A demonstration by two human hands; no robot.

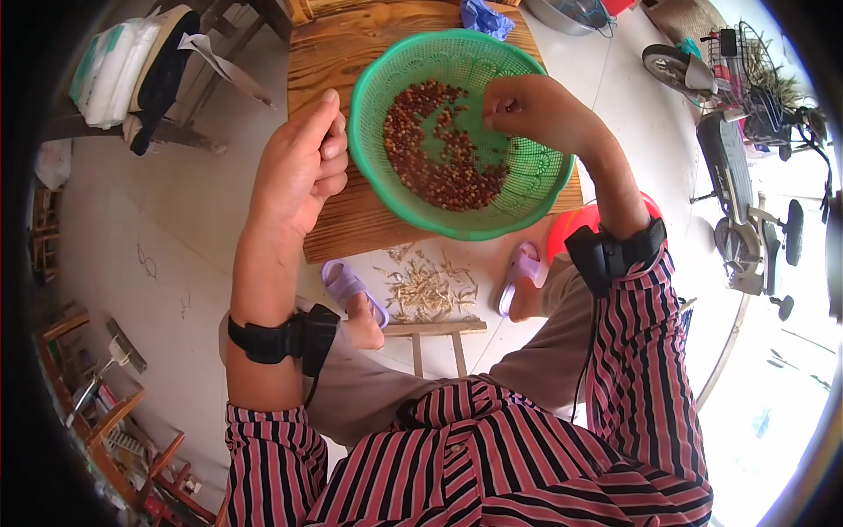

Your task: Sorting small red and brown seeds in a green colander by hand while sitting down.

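A green plastic colander (361,148) stands on a wooden table (323,49). Small red-brown and tan beans or seeds (421,165) lie spread over its bottom, mostly on the left and near side. My left hand (306,161) is beside the colander's left rim, fingers curled and thumb on top; whether anything is inside the fist cannot be seen. Over the right part of the colander hangs my right hand (537,112), its fingers bent down with the tips close together; what lies between them is hidden.
A crumpled blue bag (486,18) lies at the table's far edge. Below are dry pods or husks (431,286) on the floor, near a wooden stool (435,328). A red plastic container (573,227) stands under my right forearm. An electric scooter (728,165) is at right.
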